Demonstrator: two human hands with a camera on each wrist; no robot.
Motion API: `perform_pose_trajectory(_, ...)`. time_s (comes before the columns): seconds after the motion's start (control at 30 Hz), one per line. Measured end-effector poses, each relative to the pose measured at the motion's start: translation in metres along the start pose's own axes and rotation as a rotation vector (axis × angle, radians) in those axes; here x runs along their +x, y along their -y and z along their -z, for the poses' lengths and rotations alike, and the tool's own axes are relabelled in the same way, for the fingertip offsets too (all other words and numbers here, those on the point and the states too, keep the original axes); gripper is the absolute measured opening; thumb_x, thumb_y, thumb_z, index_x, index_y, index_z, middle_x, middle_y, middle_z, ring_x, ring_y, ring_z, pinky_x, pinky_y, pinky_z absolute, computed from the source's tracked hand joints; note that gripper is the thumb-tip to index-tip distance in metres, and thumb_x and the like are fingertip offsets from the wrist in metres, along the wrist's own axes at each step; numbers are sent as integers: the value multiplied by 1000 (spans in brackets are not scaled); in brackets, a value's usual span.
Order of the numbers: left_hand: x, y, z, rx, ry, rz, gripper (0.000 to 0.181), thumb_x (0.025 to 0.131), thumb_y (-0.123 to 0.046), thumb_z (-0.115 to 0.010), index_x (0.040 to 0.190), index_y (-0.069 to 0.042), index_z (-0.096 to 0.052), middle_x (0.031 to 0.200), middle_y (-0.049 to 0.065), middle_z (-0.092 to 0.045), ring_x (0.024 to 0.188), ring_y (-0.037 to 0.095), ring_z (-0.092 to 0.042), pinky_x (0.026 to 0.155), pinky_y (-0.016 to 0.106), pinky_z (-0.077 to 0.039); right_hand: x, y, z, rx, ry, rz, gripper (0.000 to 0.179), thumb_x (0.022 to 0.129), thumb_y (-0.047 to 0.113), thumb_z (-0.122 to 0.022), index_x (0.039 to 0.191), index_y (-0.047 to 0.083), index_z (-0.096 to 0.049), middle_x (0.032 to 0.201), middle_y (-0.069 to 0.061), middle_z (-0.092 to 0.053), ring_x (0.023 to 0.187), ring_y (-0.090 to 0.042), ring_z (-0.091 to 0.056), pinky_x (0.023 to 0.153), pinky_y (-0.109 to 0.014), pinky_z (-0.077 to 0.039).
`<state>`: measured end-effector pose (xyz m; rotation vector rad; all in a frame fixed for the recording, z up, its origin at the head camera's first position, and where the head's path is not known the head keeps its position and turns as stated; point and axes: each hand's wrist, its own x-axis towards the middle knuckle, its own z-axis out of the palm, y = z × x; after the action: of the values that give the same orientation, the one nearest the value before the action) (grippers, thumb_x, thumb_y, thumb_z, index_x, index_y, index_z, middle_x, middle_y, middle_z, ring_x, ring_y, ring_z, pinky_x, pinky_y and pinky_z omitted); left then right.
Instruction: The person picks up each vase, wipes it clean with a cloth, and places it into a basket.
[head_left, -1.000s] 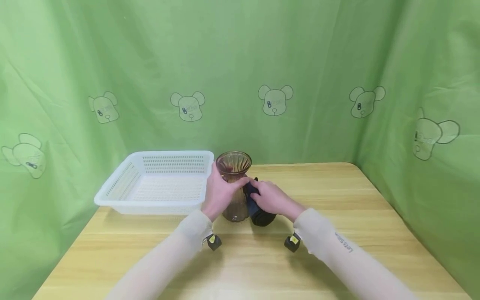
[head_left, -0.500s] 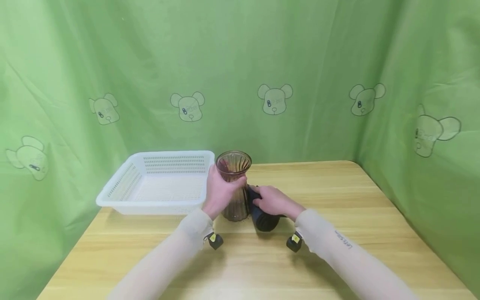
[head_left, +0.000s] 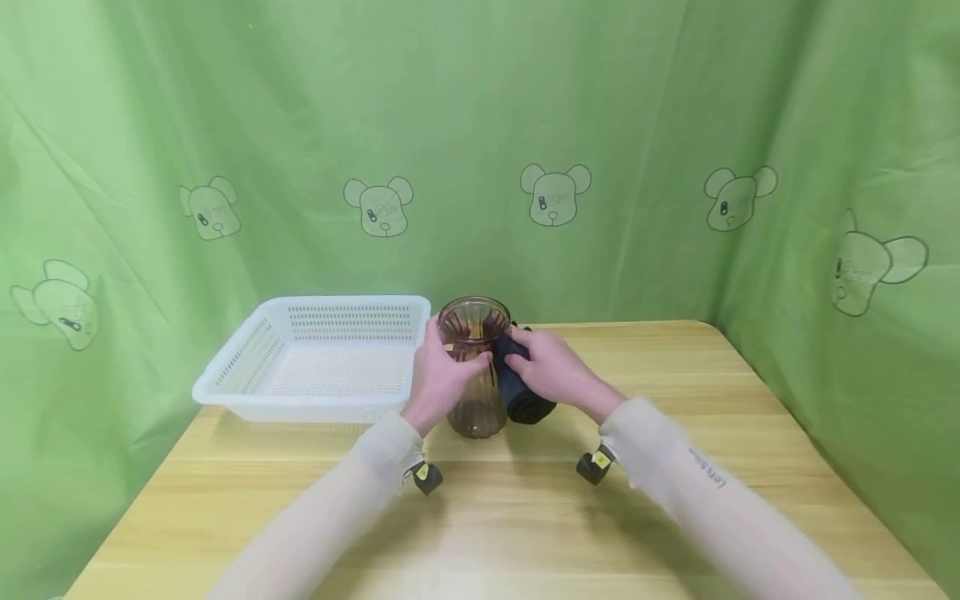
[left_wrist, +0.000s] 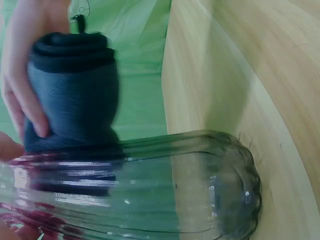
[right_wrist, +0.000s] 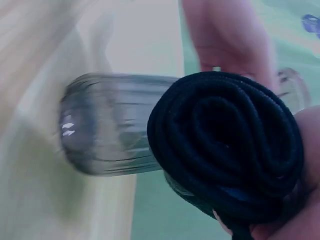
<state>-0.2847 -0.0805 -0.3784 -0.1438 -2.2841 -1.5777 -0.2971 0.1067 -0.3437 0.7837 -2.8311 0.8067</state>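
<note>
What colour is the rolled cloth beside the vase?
The rolled cloth is dark blue, clearest in the left wrist view.

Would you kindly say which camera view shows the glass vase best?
The head view: the glass vase shows from rim to base, though the left hand covers part. The left wrist view shows its lower body but cuts off the rim; in the right wrist view, the rolled cloth hides its middle.

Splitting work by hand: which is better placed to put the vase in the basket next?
Left, probably: the left hand grips the vase from the side nearer the basket; the right hand holds the dark roll on the vase's other side.
</note>
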Motion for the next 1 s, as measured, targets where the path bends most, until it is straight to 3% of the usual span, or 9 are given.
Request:
perform_pose_trajectory(0.2,-1,-3,-4,-19,9,27,87,72,-34,-87,143,-17,-40,130,7,-64,122,24,-60,108,45,-48,-3,-12,-23,-94,93,-3,52,100,15,-58,148,0,-47,117,-29,-68,92,-31,-69,79,-45,-59)
perform_pose_trajectory(0.43,0,-2,-6,-36,-24,45,93,71,-32,-89,147,-15,-38,137,5,-51,128,23,-52,115,45,-40,-5,-31,-48,-81,247,-97,56,99,16,-60,151,3,-43,128,-28,-64,83,-22,-66,75,-37,-58)
perform_pose_trajectory(0.63,2,2,-5,-11,-33,9,90,70,-28,-90,145,-15,-42,135,3,-53,126,21,-53,114,44,-42,-5,-33,-43,-28,185,-82,56,98,16,-62,150,5,-46,130,-26,-64,85,-22,-65,77,-37,-58)
perform_pose_trajectory(0.83,2,2,0,22,-46,2,85,70,-26,-89,141,-14,-44,134,5,-60,124,24,-57,110,45,-46,-1,-10,-9,73,80,-78,71,99,23,-60,159,8,-26,132,-31,-60,78,-23,-66,69,-34,-58)
perform_pose_trajectory(0.93,3,2,1,30,-34,15,85,71,-27,-89,141,-14,-43,134,7,-61,125,25,-58,109,46,-47,3,-2,5,82,31,-85,76,99,25,-60,160,6,-19,132,-33,-59,83,-26,-66,72,-38,-58)
perform_pose_trajectory(1.0,2,2,3,37,-18,30,83,72,-28,-88,140,-14,-43,134,8,-62,125,27,-58,108,48,-48,5,0,7,76,20,-85,75,99,25,-60,159,2,-22,131,-32,-60,87,-27,-66,76,-41,-58)
